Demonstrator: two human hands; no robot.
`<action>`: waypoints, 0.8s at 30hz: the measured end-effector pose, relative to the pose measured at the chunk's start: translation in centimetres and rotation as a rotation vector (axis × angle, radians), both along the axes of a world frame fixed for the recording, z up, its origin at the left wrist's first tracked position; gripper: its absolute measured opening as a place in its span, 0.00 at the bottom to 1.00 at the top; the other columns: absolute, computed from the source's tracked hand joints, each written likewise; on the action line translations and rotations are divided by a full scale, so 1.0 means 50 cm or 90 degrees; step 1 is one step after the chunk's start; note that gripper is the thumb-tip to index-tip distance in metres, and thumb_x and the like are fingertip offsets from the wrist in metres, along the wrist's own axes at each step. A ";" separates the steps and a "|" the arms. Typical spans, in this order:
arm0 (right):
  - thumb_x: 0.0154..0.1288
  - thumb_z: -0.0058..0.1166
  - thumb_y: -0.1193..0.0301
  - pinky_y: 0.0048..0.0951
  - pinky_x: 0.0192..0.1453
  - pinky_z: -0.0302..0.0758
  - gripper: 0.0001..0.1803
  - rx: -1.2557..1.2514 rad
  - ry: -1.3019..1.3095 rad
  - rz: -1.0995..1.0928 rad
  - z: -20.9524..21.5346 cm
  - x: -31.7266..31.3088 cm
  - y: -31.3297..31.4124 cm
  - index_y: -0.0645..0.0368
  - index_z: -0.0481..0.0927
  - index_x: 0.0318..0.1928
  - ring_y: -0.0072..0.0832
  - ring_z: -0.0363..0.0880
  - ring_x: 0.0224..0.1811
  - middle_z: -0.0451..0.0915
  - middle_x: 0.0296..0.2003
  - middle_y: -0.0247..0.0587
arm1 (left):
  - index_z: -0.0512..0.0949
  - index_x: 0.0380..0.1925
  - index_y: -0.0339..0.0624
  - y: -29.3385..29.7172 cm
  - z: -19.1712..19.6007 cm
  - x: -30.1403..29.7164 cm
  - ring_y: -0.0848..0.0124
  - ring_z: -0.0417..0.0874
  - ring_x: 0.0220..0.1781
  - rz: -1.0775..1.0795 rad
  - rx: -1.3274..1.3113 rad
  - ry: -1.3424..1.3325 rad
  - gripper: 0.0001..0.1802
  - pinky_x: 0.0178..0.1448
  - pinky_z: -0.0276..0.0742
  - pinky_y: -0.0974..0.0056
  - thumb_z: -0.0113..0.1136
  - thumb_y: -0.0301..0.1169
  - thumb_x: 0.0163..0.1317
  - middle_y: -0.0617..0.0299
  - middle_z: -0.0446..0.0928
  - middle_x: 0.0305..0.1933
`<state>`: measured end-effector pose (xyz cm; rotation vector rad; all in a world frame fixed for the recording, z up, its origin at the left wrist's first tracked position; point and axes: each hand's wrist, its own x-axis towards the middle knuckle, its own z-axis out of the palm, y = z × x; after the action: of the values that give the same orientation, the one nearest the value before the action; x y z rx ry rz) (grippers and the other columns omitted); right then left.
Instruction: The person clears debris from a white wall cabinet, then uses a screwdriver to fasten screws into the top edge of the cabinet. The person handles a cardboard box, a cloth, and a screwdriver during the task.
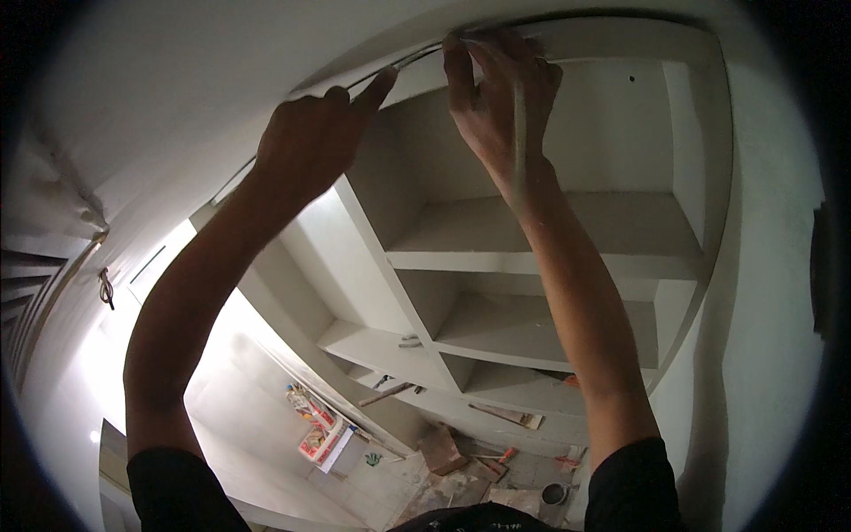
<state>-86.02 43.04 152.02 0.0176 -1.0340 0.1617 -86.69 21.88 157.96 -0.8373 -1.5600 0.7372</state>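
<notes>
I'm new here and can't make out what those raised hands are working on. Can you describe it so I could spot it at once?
Start at the big white built-in shelving unit filling the middle of the view and follow it up to its top edge. There a thin pale strip runs along the edge and hangs down past the right hand, while the left hand presses it further along. Unlike the broad flat shelves, it is narrow and cord-like.

White built-in shelf unit [532, 257], open compartments. Small hardware piece [409, 340] on a lower-left shelf, front edge. Floor [399, 479] below: brick [441, 450], printed boxes [317, 430], small round can [554, 493], scattered debris.
</notes>
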 end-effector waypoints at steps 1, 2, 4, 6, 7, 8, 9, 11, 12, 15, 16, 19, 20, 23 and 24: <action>0.68 0.60 0.57 0.50 0.43 0.69 0.12 -0.019 0.001 0.013 0.002 -0.002 -0.007 0.51 0.84 0.36 0.43 0.81 0.42 0.82 0.33 0.42 | 0.61 0.76 0.60 -0.001 0.003 -0.025 0.67 0.82 0.21 -0.029 -0.009 0.028 0.41 0.24 0.83 0.61 0.60 0.24 0.62 0.55 0.80 0.29; 0.68 0.59 0.58 0.50 0.43 0.69 0.11 -0.039 -0.011 0.029 0.006 -0.001 -0.009 0.51 0.84 0.35 0.44 0.81 0.42 0.82 0.33 0.42 | 0.60 0.77 0.62 -0.003 0.006 -0.025 0.69 0.81 0.20 -0.061 -0.016 0.058 0.42 0.23 0.83 0.63 0.60 0.25 0.64 0.56 0.79 0.27; 0.69 0.58 0.60 0.51 0.42 0.69 0.10 -0.079 -0.035 0.062 0.014 0.005 -0.011 0.51 0.84 0.35 0.45 0.81 0.42 0.82 0.34 0.42 | 0.60 0.77 0.62 -0.018 0.005 -0.023 0.69 0.82 0.20 -0.048 -0.016 0.055 0.42 0.24 0.83 0.63 0.60 0.25 0.64 0.56 0.79 0.27; 0.69 0.58 0.60 0.52 0.42 0.68 0.10 -0.030 -0.009 0.087 0.016 -0.006 0.020 0.52 0.83 0.34 0.46 0.80 0.41 0.82 0.34 0.42 | 0.61 0.77 0.61 -0.008 0.003 -0.004 0.70 0.82 0.21 -0.027 0.001 0.035 0.41 0.26 0.84 0.63 0.60 0.25 0.64 0.56 0.79 0.27; 0.69 0.58 0.60 0.52 0.42 0.68 0.11 -0.006 0.004 0.099 0.016 -0.012 0.035 0.52 0.83 0.34 0.46 0.80 0.41 0.82 0.34 0.43 | 0.61 0.77 0.60 -0.009 -0.005 0.009 0.70 0.82 0.21 -0.008 0.020 0.017 0.41 0.27 0.84 0.63 0.60 0.25 0.64 0.57 0.79 0.28; 0.69 0.58 0.60 0.53 0.42 0.68 0.10 -0.011 -0.012 0.109 0.014 -0.009 0.028 0.52 0.83 0.34 0.47 0.80 0.41 0.82 0.33 0.43 | 0.61 0.76 0.60 -0.014 -0.013 0.014 0.71 0.82 0.22 0.018 0.037 -0.005 0.40 0.27 0.85 0.63 0.60 0.25 0.64 0.57 0.79 0.28; 0.69 0.58 0.61 0.54 0.42 0.67 0.10 -0.015 -0.028 0.118 0.011 -0.005 0.023 0.52 0.83 0.35 0.47 0.79 0.41 0.83 0.33 0.43 | 0.61 0.77 0.60 -0.017 -0.014 0.010 0.71 0.82 0.22 0.026 0.041 -0.017 0.41 0.27 0.85 0.62 0.60 0.25 0.64 0.57 0.79 0.28; 0.69 0.58 0.62 0.51 0.41 0.71 0.09 -0.021 -0.017 0.092 0.010 -0.004 0.020 0.52 0.85 0.35 0.45 0.80 0.38 0.83 0.31 0.41 | 0.61 0.77 0.60 -0.018 -0.013 0.002 0.70 0.82 0.22 0.037 0.047 -0.037 0.41 0.28 0.85 0.62 0.60 0.24 0.64 0.57 0.80 0.28; 0.69 0.58 0.64 0.46 0.40 0.74 0.08 -0.021 0.010 0.063 0.014 -0.009 0.013 0.52 0.86 0.35 0.41 0.80 0.36 0.84 0.30 0.39 | 0.60 0.77 0.61 -0.019 -0.004 -0.013 0.70 0.82 0.22 0.004 0.027 -0.001 0.41 0.27 0.84 0.62 0.60 0.24 0.64 0.57 0.80 0.29; 0.69 0.58 0.65 0.42 0.40 0.77 0.08 -0.062 -0.058 0.089 0.015 0.006 -0.005 0.52 0.87 0.37 0.38 0.81 0.34 0.83 0.28 0.37 | 0.58 0.78 0.61 -0.020 0.011 -0.050 0.69 0.82 0.21 -0.052 -0.013 0.063 0.42 0.25 0.84 0.62 0.59 0.24 0.65 0.56 0.80 0.30; 0.70 0.58 0.64 0.42 0.40 0.77 0.08 -0.081 -0.106 0.116 0.015 0.015 -0.013 0.52 0.87 0.38 0.38 0.81 0.35 0.83 0.28 0.37 | 0.57 0.78 0.61 -0.029 0.009 -0.054 0.69 0.82 0.21 -0.040 -0.012 0.059 0.42 0.25 0.84 0.61 0.59 0.24 0.65 0.56 0.80 0.30; 0.71 0.56 0.62 0.43 0.40 0.76 0.11 0.000 -0.017 0.162 0.003 0.009 0.025 0.52 0.88 0.40 0.37 0.79 0.33 0.82 0.26 0.37 | 0.56 0.79 0.60 -0.022 -0.011 -0.009 0.69 0.83 0.22 0.013 0.011 0.012 0.42 0.24 0.84 0.61 0.58 0.25 0.66 0.55 0.80 0.31; 0.72 0.56 0.63 0.42 0.40 0.77 0.11 -0.018 -0.047 0.176 0.003 0.017 0.017 0.52 0.88 0.40 0.36 0.78 0.33 0.82 0.27 0.37 | 0.56 0.79 0.60 -0.031 -0.014 0.004 0.69 0.83 0.22 0.044 0.022 -0.005 0.42 0.25 0.85 0.61 0.58 0.25 0.67 0.54 0.80 0.31; 0.72 0.56 0.63 0.39 0.41 0.77 0.10 -0.061 -0.099 0.171 0.005 0.031 -0.003 0.52 0.88 0.40 0.34 0.78 0.33 0.83 0.29 0.37 | 0.54 0.79 0.61 -0.031 -0.023 -0.003 0.68 0.84 0.22 0.082 0.022 0.006 0.41 0.24 0.85 0.61 0.57 0.25 0.68 0.53 0.80 0.32; 0.72 0.56 0.63 0.38 0.41 0.78 0.10 -0.067 -0.092 0.138 0.009 0.028 -0.006 0.52 0.88 0.40 0.33 0.78 0.33 0.83 0.30 0.37 | 0.54 0.79 0.62 -0.032 -0.025 -0.012 0.68 0.84 0.22 0.074 0.028 -0.008 0.41 0.25 0.85 0.61 0.57 0.25 0.68 0.53 0.80 0.32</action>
<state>-84.64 42.73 152.46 0.0222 -1.1649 0.4193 -87.28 20.30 156.73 -0.7251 -1.6408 0.7799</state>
